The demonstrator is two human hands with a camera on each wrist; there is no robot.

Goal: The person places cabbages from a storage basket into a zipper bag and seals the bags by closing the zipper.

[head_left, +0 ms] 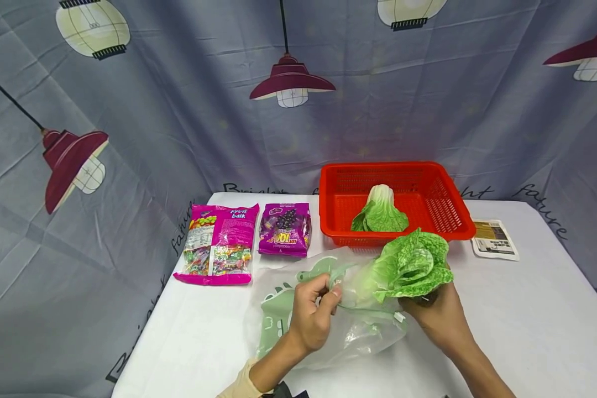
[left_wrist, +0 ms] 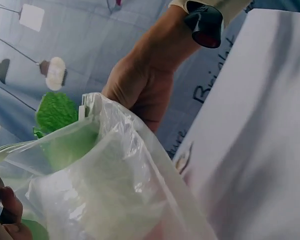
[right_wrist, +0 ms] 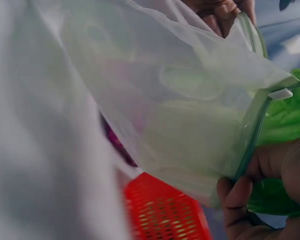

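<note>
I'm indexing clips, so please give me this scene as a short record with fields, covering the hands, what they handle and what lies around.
Left hand: pinches an edge of the clear bag
Right hand: pinches the bag's zip edge beside the leafy cabbage
Cabbage position: pale base inside the bag, leafy end sticking out
Red basket: holds a second cabbage
Left of basket: pink packet, purple packet
Right of basket: small flat packet
Surface: white table

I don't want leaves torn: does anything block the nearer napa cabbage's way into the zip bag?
Nothing visible does. The napa cabbage already has its pale base inside the zip bag, leafy end outside; the left grip and right grip pinch the bag's rim.
</note>
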